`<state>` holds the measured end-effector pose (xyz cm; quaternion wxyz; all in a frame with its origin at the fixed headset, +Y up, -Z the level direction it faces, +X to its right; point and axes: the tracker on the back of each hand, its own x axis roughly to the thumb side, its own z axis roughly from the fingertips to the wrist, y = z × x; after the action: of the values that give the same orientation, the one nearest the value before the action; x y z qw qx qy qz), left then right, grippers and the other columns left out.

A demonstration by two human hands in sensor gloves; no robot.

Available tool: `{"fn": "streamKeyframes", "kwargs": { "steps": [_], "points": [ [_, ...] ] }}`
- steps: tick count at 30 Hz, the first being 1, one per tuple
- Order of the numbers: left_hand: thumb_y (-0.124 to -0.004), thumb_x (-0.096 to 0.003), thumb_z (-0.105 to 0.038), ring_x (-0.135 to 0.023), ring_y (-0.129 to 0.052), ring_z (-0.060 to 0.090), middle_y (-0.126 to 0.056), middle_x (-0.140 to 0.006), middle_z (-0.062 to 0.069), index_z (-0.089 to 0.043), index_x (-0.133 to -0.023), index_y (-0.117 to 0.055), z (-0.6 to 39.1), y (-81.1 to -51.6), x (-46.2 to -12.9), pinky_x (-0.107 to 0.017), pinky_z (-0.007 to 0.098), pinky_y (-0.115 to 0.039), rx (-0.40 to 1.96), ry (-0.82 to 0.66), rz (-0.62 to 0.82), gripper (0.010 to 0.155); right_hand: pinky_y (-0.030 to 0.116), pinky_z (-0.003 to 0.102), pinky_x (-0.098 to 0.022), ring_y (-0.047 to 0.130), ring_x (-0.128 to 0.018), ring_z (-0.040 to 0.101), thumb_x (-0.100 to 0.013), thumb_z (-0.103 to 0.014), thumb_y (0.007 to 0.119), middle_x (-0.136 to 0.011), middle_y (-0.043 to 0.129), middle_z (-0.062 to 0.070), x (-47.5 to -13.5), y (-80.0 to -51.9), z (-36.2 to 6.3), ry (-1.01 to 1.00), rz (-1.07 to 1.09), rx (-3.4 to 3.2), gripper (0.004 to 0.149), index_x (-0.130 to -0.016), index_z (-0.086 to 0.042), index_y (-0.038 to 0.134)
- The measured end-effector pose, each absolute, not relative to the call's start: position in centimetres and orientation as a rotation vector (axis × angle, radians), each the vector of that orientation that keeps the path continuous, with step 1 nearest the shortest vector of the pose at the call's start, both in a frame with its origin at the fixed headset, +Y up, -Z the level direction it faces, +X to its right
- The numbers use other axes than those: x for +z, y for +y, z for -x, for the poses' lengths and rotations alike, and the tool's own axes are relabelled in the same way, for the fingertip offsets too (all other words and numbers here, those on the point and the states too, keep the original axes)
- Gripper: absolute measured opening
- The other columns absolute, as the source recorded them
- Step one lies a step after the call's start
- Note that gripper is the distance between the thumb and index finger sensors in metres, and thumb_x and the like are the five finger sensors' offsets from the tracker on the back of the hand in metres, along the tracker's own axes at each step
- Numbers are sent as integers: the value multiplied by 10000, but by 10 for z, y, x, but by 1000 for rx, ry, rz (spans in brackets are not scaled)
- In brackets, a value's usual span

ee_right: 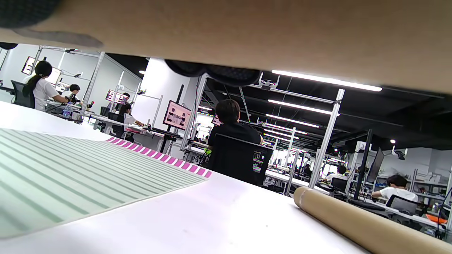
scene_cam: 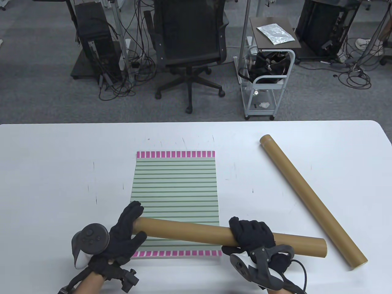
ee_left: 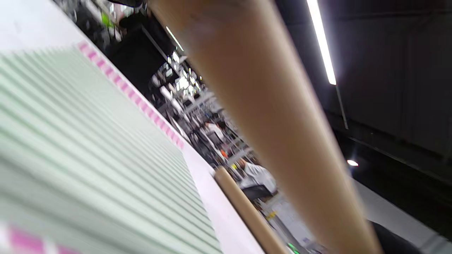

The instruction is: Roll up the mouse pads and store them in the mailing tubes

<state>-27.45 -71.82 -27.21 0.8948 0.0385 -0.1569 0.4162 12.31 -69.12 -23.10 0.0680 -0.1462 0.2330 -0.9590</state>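
A green striped mouse pad (scene_cam: 176, 186) with pink-checked ends lies flat on the white table (scene_cam: 46, 171). A brown mailing tube (scene_cam: 196, 231) is held level across the pad's near end. My left hand (scene_cam: 127, 228) grips the tube's left end. My right hand (scene_cam: 252, 234) grips it right of the middle. The held tube fills the top of the right wrist view (ee_right: 247, 31) and crosses the left wrist view (ee_left: 268, 106). The pad shows in both wrist views (ee_left: 81, 148) (ee_right: 70, 173).
A second brown mailing tube (scene_cam: 310, 197) lies diagonally on the table at the right; it also shows in the wrist views (ee_right: 367, 225) (ee_left: 247, 215). An office chair (scene_cam: 190, 46) and a small cart (scene_cam: 269, 70) stand beyond the table's far edge.
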Motion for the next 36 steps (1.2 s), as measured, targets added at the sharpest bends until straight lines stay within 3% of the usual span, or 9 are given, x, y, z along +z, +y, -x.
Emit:
{"fn": "streamKeyframes", "kwargs": {
  "steps": [1,4,9,13,16,22,24,28,36],
  "points": [
    [-597,-404,-695,-1170,-385,291,-282,-1212,-34,-408,-1049,-428,285,-715,-275,-857,530,-474,780,-303,-145,726,726,428,-633,872,-709,193,-321,-706,661,-844,848,-50,-231,-689,-126,711,420,-2907,765,-968,-298,656],
    [-624,-423,-647,-1155,-473,282,-360,-1205,-40,-333,-1010,-544,318,-715,-280,-827,496,-583,495,-178,-218,670,725,433,-632,872,-710,196,-323,-705,660,-849,844,-43,-229,-686,-131,738,381,-2885,767,-970,-294,657],
    [-720,-357,-676,-1117,-615,319,-490,-1194,0,-321,-1023,-590,360,-745,-297,-752,486,-714,1,149,213,766,725,434,-631,873,-710,196,-322,-706,663,-848,846,-44,-232,-686,-133,731,362,-2891,765,-969,-297,659],
    [-824,-309,-663,-936,-793,309,-612,-1113,76,-231,-1022,-619,374,-762,-303,-613,403,-818,60,215,321,859,727,433,-631,874,-709,194,-320,-707,663,-846,848,-45,-231,-687,-132,722,376,-2865,767,-968,-298,660],
    [-845,-286,-668,-832,-842,254,-670,-1065,41,-278,-1041,-593,369,-764,-306,-540,341,-840,6,204,363,886,728,428,-632,876,-708,194,-317,-707,666,-844,851,-48,-232,-688,-132,708,381,-2842,767,-966,-299,663],
    [-854,-332,-589,-671,-952,171,-805,-939,-15,-356,-961,-698,350,-762,-308,-490,276,-871,-74,151,370,689,731,431,-628,877,-707,192,-314,-709,667,-842,853,-49,-233,-691,-131,673,398,-2841,768,-964,-301,666],
    [-811,-323,-637,-674,-956,112,-805,-931,-62,-364,-957,-670,345,-756,-306,-512,242,-877,129,63,358,704,731,430,-629,877,-707,191,-313,-709,667,-842,853,-51,-233,-692,-130,665,410,-2841,767,-963,-301,667],
    [-838,-356,-555,-715,-929,157,-789,-966,-25,-322,-983,-675,330,-738,-301,-511,248,-841,1002,-178,320,688,731,428,-629,877,-706,188,-310,-709,666,-843,850,-54,-233,-694,-128,652,473,-2861,766,-961,-305,666],
    [-797,-368,-559,-755,-906,106,-750,-992,-67,-361,-998,-618,313,-732,-295,-586,237,-831,1166,-342,338,684,717,430,-643,862,-722,189,-311,-706,664,-853,834,-55,-232,-694,-129,688,495,-2905,766,-965,-308,645]
  ]
}}
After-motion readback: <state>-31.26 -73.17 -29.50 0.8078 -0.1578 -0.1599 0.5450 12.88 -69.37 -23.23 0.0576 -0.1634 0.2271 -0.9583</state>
